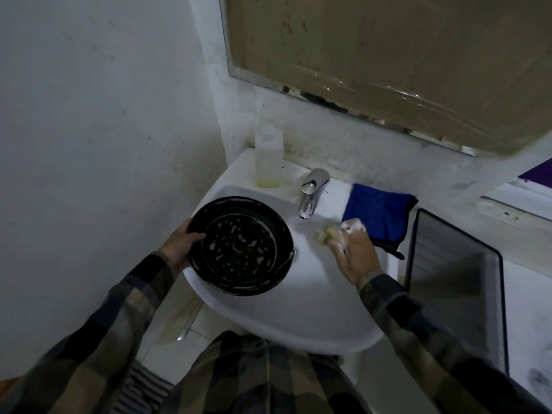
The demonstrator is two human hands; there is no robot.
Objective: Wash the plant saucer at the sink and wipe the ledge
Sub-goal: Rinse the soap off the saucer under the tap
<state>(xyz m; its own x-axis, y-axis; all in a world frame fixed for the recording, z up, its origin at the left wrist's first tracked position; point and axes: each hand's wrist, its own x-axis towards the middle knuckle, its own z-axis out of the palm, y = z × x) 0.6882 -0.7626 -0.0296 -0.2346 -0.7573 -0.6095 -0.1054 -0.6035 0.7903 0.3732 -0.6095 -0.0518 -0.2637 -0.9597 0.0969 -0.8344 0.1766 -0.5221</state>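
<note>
Saucer, black and suds-flecked, is tilted over the sink at the basin's 9 o'clock. Your left hand grips its rim, thumb inside. Your right hand, foamy, clutches a yellow sponge at 2 o'clock. Beyond: tap at 12, blue cloth at 1, bottle at 11.

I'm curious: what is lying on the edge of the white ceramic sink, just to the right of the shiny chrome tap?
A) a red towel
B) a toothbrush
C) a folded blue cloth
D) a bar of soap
C: a folded blue cloth lies on the rim of the white ceramic sink, right of the shiny chrome tap.
</note>
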